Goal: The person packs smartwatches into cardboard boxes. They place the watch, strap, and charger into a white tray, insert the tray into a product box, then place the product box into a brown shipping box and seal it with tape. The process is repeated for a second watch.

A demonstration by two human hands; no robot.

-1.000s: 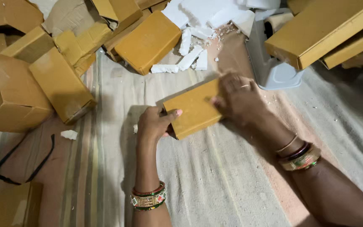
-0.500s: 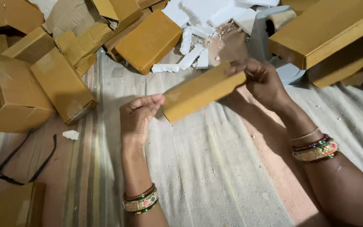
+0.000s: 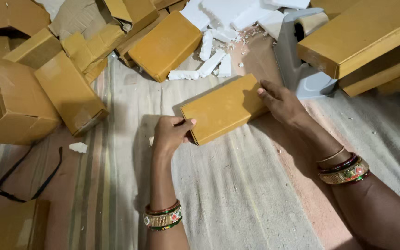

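Left hand (image 3: 171, 134): forearm rises from 6 o'clock, wrist bangled; fingers (image 3: 185, 123) grasping the box's near-left corner.
Right hand (image 3: 281, 103): arm enters from 4 o'clock; fingers (image 3: 265, 92) spread, pressing the box's right end.
Box (image 3: 223, 109): flat, mustard-yellow, at centre, tilted, lying on the cloth.
Floor: striped cloth (image 3: 237, 199) spread over it.
Surroundings: cardboard boxes (image 3: 65, 88) at 10 o'clock; white foam bits (image 3: 209, 60) at 12; grey tape dispenser (image 3: 297, 69) at 1; black glasses (image 3: 24, 178) at 8.
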